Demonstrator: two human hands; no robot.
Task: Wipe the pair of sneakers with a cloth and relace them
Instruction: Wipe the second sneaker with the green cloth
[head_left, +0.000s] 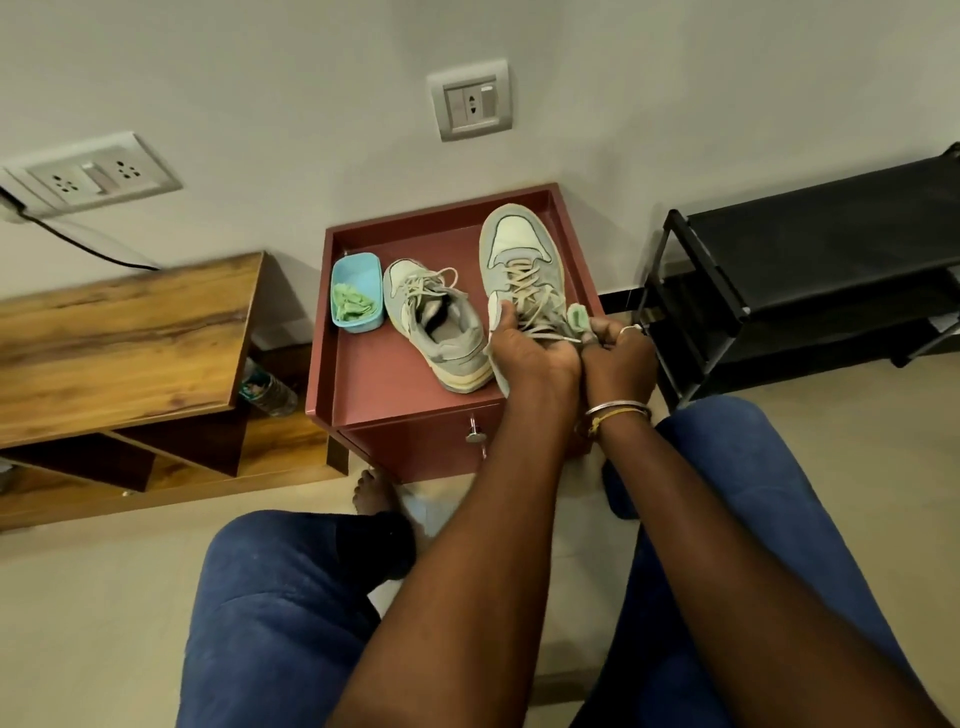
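Two grey-and-white sneakers stand on a red bedside cabinet (379, 374). The left sneaker (436, 327) lies loose, its beige laces untied. The right sneaker (522, 260) points toward the wall, laced up the front. My left hand (530, 351) grips this sneaker at its collar, thumb on its side. My right hand (618, 353) pinches the beige lace (543, 306) near the tongue. A green cloth (353, 306) sits crumpled in a light blue tub (357, 291) at the cabinet's left.
A wooden shelf unit (124, 343) stands to the left, a plastic bottle (267, 392) beside it. A black shoe rack (810, 280) is on the right. Wall sockets (470, 101) sit above. My knees in blue trousers flank the cabinet.
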